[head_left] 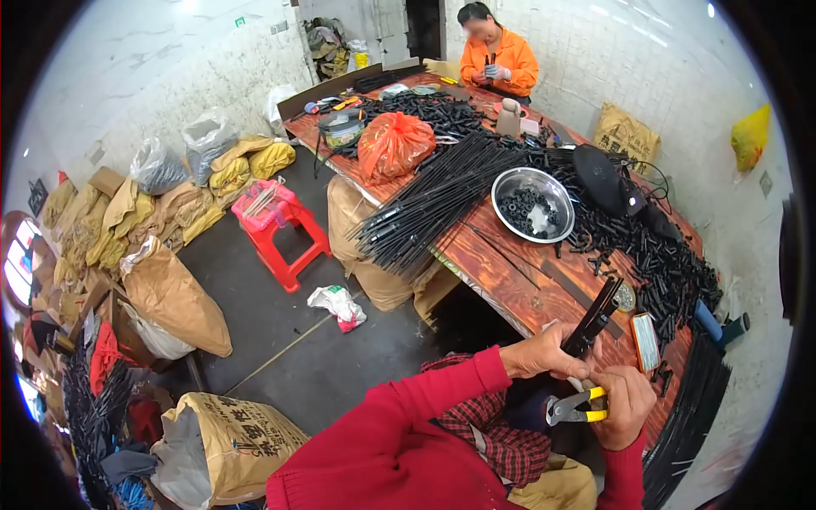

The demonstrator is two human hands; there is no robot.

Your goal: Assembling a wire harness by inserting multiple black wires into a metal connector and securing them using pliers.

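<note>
My left hand (pixel 551 350) is closed around a bundle of black rod-like parts (pixel 592 317), which tilts up and away over the table's near edge. In my right hand (pixel 625 406), just beside it, are pliers with yellow grips (pixel 595 416). Their metal head points left, below my left hand, and the jaws seem apart from the bundle. The fingertips of both hands come close together near the lower end of the bundle; whether they touch is hard to see. A phone-like device with a lit screen (pixel 645 342) lies on the table just beyond my right hand.
On the reddish wooden table (pixel 489 270) lie a metal bowl of small black parts (pixel 533 205), long black rods (pixel 442 200), a red plastic bag (pixel 395 146) and heaped black pieces (pixel 671 272). A person in orange (pixel 510 64) works across it. Left are a red stool (pixel 280 229) and sacks (pixel 174 297).
</note>
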